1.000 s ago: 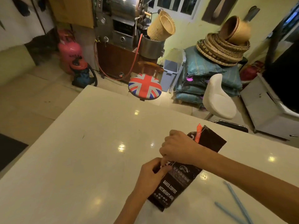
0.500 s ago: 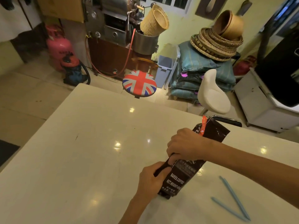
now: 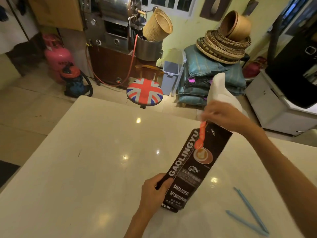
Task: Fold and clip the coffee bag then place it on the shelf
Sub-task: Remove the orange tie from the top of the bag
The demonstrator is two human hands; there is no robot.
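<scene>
- Coffee bag (image 3: 193, 170): black, printed GAOLINGYU, BAKED.COFFEE and a cup picture; stands on its base on the white table (image 3: 85, 169), leaning away from the wearer, top end unfolded and flat.
- Left hand (image 3: 152, 193): fingers curled around the bag's lower left edge, thumb on the front face; a closed grasp steadying the bag near its base.
- Right hand (image 3: 223, 115): at the bag's top edge, fingertips pinched together on the upper end of the orange clip (image 3: 200, 136); whether the fingers also touch the bag's top corner cannot be told, owing to motion blur.
- Orange clip: long, narrow, hanging down from the right hand across the upper front of the bag, its lower end just above the printed cup.
- Blue clip (image 3: 248, 215): opened to a V, lying flat on the table to the right of the bag, well apart from both hands.
- Union-flag stool (image 3: 145, 93): beyond the table's far edge, on the floor.
- White chair (image 3: 221, 93): behind the right hand, beside the table.
</scene>
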